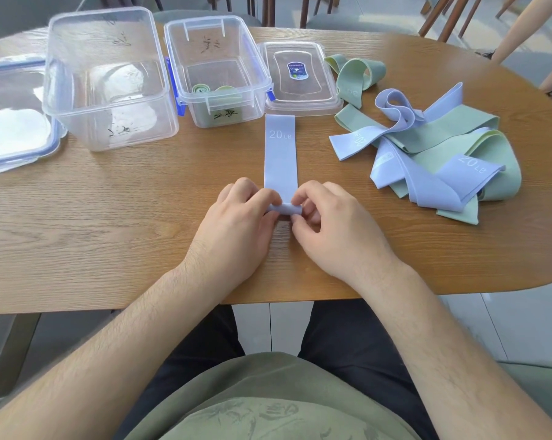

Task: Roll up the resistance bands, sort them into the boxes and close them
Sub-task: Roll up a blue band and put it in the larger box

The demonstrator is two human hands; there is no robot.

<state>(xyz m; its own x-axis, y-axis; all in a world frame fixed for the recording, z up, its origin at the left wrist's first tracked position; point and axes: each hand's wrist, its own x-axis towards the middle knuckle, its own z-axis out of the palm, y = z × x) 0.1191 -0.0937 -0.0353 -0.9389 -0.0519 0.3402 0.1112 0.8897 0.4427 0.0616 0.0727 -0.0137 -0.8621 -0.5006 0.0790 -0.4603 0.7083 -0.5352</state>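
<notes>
Tension matters: left hand (pixel 236 217) and right hand (pixel 327 225) pinch the lavender 20 LB band (pixel 280 160); roll snugly, edges square, toward the lid (pixel 303 110).

**A:** We've got bright, even light here. Shadows on the table (pixel 109 217) are faint and soft.

**B:** Yep, same for us. We do get blown-out white glare on the lid (pixel 11 122) at the far left, and pale reflections smear the big clear box (pixel 109 81).

**A:** The centre's sharp though, and we can read the print on the lilac band (pixel 280 154) easily.

**B:** At the edges we see wide-angle bowing, and the corners look soft and stretched.
</notes>
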